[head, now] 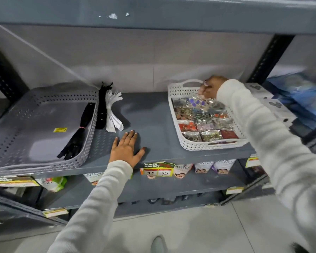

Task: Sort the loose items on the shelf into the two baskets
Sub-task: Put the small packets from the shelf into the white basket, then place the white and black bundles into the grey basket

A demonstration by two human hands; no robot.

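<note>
- Nearest, the left hand (126,150) lies flat on the bare middle of the shelf (153,117) by its front edge, fingers spread and holding nothing.
- At the front left corner sits the grey basket (16,143). It holds one bundle of black zippers (77,137) along its right wall and is otherwise nearly empty.
- Toward the right end stands the white basket (193,146), packed close with shiny small packets (202,121) in rows; this side looks almost finished.
- Further back, just outside the grey basket's right wall, another black zipper bundle (101,106) and a white zipper bundle (112,114) are loose on the shelf. These appear to be what is left to sort, likely into the grey basket.
- Farthest, the right hand (211,86) is over the white basket's back edge near its handle. Its fingers seem pinched on something small or clear, but blur prevents telling what, or whether it is truly gripped.
</note>
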